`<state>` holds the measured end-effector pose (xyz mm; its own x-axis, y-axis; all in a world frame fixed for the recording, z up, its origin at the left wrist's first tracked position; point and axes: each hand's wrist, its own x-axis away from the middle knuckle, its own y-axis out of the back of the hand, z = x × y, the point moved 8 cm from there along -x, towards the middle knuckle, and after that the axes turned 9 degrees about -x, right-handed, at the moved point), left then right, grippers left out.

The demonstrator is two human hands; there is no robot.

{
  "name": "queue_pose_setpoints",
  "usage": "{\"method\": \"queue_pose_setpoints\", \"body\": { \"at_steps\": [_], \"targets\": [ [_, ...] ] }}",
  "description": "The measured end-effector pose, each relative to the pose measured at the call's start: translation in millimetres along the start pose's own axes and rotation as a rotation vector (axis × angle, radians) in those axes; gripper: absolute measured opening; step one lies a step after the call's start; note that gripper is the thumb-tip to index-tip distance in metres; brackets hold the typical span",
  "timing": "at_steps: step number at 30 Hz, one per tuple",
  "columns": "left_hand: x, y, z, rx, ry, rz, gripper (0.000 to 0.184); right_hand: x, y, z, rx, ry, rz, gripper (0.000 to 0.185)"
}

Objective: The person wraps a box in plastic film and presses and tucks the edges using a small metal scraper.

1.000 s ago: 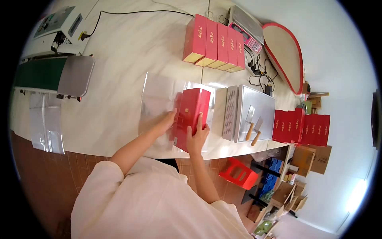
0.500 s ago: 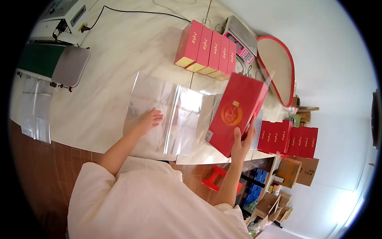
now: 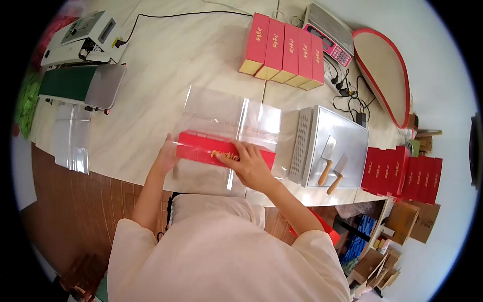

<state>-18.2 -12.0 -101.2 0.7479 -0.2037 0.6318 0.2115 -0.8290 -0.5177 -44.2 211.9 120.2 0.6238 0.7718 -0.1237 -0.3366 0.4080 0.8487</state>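
Note:
A long red box (image 3: 198,151) with gold lettering lies across clear plastic film sheets or bags (image 3: 214,108) on the marble-patterned table. My right hand (image 3: 249,163) grips it from above, the thumb on the near side and the fingers over the top. My left hand (image 3: 167,153) is closed against the box's left end, with some fingers hidden. The film reaches out beyond the box on the far and near sides.
To the right, a metal-topped unit (image 3: 347,133) carries two wood-handled spatulas (image 3: 327,158). Several red boxes (image 3: 284,50) stand at the back beside a scale (image 3: 329,35); more red boxes (image 3: 385,168) are far right. A conveyor machine (image 3: 83,80) and folded film (image 3: 73,136) are left.
The red box has come down and left onto the clear film and turned onto its side. My left hand has moved from the film to the box's left end. The view has shifted.

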Motion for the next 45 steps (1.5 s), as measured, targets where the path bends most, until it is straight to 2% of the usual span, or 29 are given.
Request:
{"method": "queue_pose_setpoints", "body": {
  "at_steps": [4,8,10,14,16,17,19,23,26,29,31,32,34,35,37,41,43,45],
  "targets": [
    [5.3,22.6,23.3,0.074,0.069,-0.172,0.066,13.7,-32.3,-5.9,-0.021,0.045,0.103,0.065],
    [-2.7,38.5,30.5,-0.035,0.1,-0.293,0.066,27.6,-42.2,-15.6,-0.058,0.011,0.129,0.067],
    [-4.0,37.9,18.3,-0.272,0.043,-0.3,0.059,32.9,-44.2,-20.7,-0.087,-0.02,0.138,0.068],
    [-10.2,29.1,-4.4,-0.53,0.102,-0.354,0.044,42.2,-45.1,-27.0,-0.121,-0.052,0.109,0.068],
    [-24.6,29.3,-19.4,-0.792,0.018,-0.336,0.034,45.5,-47.7,-30.0,-0.152,-0.07,0.13,0.066],
    [-32.9,31.6,-21.6,-0.798,0.024,-0.335,0.034,46.9,-48.1,-31.2,-0.158,-0.075,0.126,0.066],
    [-49.5,28.9,-36.6,-0.848,-0.098,-0.329,0.035,50.0,-49.5,-33.3,-0.177,-0.087,0.112,0.064],
    [-79.5,8.5,-60.7,-0.865,-0.083,-0.369,0.034,52.7,-53.3,-36.9,-0.179,-0.117,0.122,0.064],
    [-112.3,-8.9,-81.3,-0.878,-0.113,-0.343,0.034,53.3,-52.9,-37.5,-0.207,-0.113,0.123,0.065],
    [-147.1,-29.7,-96.7,-0.855,-0.087,-0.231,0.033,54.1,-54.9,-39.3,-0.21,-0.109,0.107,0.069],
    [-168.1,-52.9,-98.4,-1.137,-0.083,-0.051,0.028,53.5,-55.1,-39.6,-0.204,-0.099,0.107,0.068],
    [-173.0,-58.2,-96.0,-1.137,-0.078,-0.048,0.028,53.3,-54.3,-39.5,-0.206,-0.104,0.109,0.068],
    [-176.3,-94.5,-80.5,-1.294,-0.005,0.179,0.022,51.1,-50.2,-39.6,-0.22,-0.113,0.097,0.065],
    [-175.9,-105.7,-78.1,-1.294,0.002,0.181,0.022,50.5,-50.5,-40.5,-0.225,-0.116,0.099,0.065],
    [-168.4,-135.9,-67.2,-1.551,-0.144,0.304,0.018,51.8,-51.7,-39.7,-0.252,-0.123,0.098,0.063],
    [-149.2,-160.6,-53.9,-1.775,-0.276,0.332,0.017,51.2,-53.0,-40.6,-0.245,-0.114,0.093,0.06],
    [-134.9,-170.6,-56.7,-1.907,-0.491,0.283,0.016,53.4,-56.0,-39.6,-0.205,-0.092,0.101,0.06],
    [-116.6,-175.6,-52.8,-2.017,-0.544,0.285,0.017,53.9,-55.8,-38.8,-0.181,-0.076,0.099,0.06]
  ]
}}
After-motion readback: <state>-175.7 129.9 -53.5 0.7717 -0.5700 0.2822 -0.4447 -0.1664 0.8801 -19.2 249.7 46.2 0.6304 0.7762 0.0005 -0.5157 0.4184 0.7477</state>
